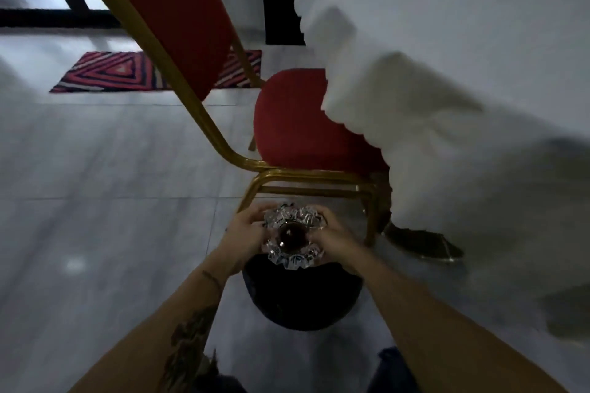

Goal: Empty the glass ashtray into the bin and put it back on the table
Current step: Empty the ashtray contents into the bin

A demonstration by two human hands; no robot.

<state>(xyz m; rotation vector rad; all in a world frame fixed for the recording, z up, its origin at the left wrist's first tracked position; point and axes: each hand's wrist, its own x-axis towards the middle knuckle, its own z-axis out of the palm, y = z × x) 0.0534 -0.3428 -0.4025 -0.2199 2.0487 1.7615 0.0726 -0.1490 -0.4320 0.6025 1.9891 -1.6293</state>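
The cut-glass ashtray (292, 236) is held between both hands, low in the middle of the view. My left hand (244, 238) grips its left side and my right hand (335, 241) grips its right side. Its centre looks dark. Directly below it on the floor stands a dark round bin (303, 300), partly hidden by the ashtray and my forearms. The table (463, 73), covered by a white cloth that hangs down, fills the right side of the view.
A red chair with a gold frame (297, 128) stands just beyond the bin, tucked partly under the tablecloth. A striped red mat (111, 72) lies on the grey tiled floor (95, 185) farther back. A dark table foot (424, 241) shows under the cloth.
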